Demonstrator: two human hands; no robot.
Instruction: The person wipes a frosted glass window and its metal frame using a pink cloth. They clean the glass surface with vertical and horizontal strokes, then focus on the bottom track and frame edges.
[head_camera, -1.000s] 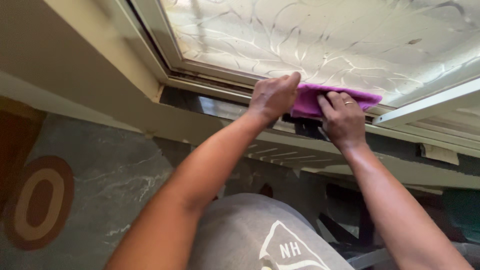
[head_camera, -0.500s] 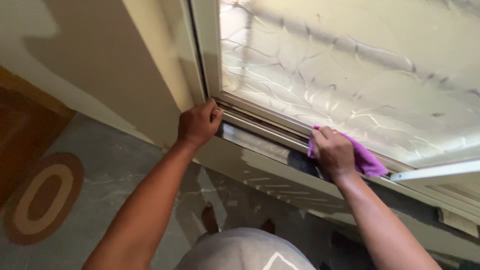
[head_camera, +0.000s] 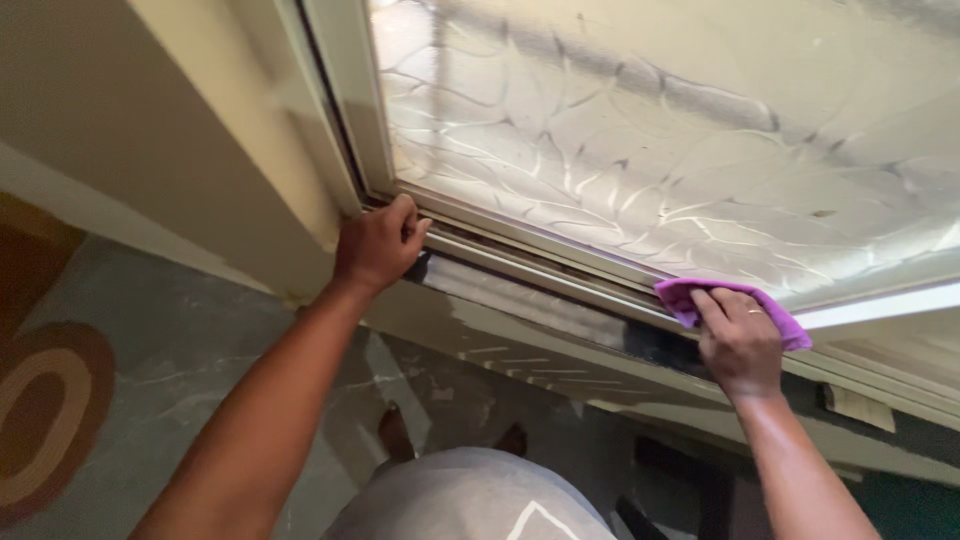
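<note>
Right hand (head_camera: 740, 342): fingers curled over a purple cloth (head_camera: 700, 298), pressing it on the window track (head_camera: 560, 272); since half a second ago it is sitting farther right along the track, so the stretch behind it is looking covered.
Left hand (head_camera: 375, 245): fingers bent, gripping nothing loose, bracing at the frame's lower left corner, unchanged in place.
Frosted glass (head_camera: 650, 150): patterned pane, standing just above the track.
Sill (head_camera: 520, 340): running below both hands.
Floor (head_camera: 180, 350): grey stone, rug (head_camera: 40, 420) lying at left.
</note>
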